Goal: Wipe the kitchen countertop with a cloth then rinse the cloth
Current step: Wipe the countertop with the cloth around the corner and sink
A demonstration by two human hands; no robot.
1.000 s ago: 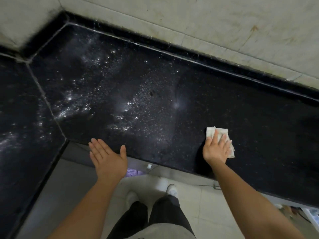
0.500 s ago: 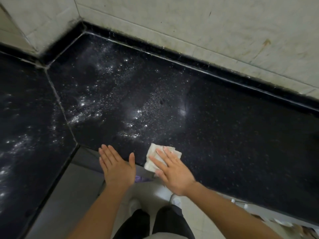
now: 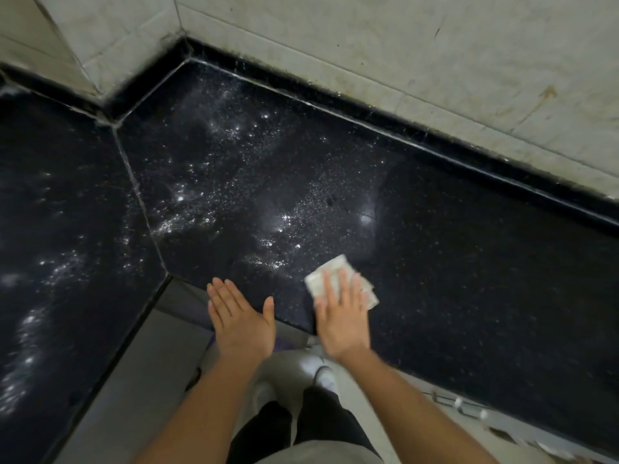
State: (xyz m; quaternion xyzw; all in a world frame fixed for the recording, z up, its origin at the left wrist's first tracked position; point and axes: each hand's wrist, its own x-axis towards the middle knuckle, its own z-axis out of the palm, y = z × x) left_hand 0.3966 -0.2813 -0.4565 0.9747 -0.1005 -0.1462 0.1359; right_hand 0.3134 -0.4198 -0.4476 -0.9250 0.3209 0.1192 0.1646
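Observation:
A black speckled countertop [image 3: 469,262] runs in an L along tiled walls. Wet glistening droplets cover its middle and left parts. A folded pale cloth [image 3: 323,276] lies flat near the front edge. My right hand [image 3: 341,316] presses on it with straight fingers, covering the cloth's near half. My left hand [image 3: 239,319] is held flat with straight fingers at the counter's front edge, just left of the cloth, holding nothing.
Beige tiled walls [image 3: 402,51] rise behind the counter and meet in a corner at the upper left. A seam [image 3: 140,202] splits the counter into two slabs. Below the edge are a grey floor [image 3: 127,380] and my legs and white shoes.
My right hand slid the cloth left along the front edge, then back a little to the right and further onto the counter. My left hand stayed at the edge.

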